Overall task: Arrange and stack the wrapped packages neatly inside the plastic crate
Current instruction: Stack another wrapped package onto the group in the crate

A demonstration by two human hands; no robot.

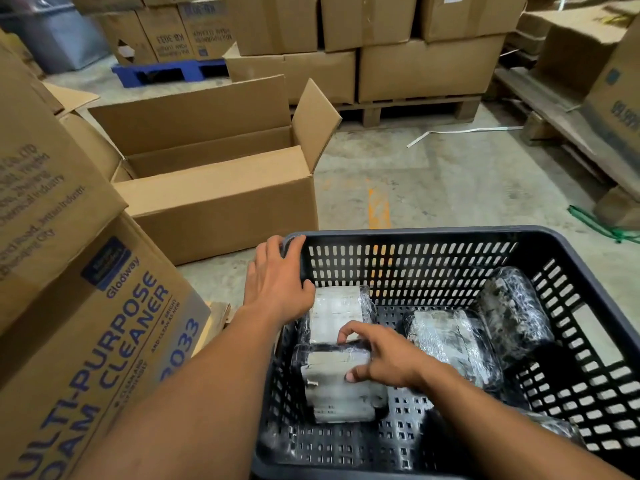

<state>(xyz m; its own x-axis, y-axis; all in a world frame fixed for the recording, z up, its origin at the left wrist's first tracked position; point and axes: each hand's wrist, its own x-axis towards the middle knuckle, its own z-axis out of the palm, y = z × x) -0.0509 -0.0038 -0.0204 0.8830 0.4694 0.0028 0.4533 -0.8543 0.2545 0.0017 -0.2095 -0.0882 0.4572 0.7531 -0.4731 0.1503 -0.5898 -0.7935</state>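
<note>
A dark perforated plastic crate (pixel 408 233) sits on the floor in front of me. Several packages in clear wrap lie inside. One pale package (pixel 337 308) lies at the far left of the crate, a second (pixel 337 393) just in front of it. Another (pixel 450 341) lies in the middle, and a dark one (pixel 512 306) leans against the right wall. My left hand (pixel 277 278) rests on the crate's far left corner rim, fingers spread. My right hand (pixel 381 358) is on top of the near-left package, thumb and fingers curled around its upper edge.
An open empty cardboard box (pixel 221 188) stands on the floor beyond the crate's left. A printed foam cleaner carton (pixel 86 306) is close on my left. Stacked cartons on wooden pallets (pixel 408 112) line the back and right. Bare concrete floor (pixel 450 181) lies beyond the crate.
</note>
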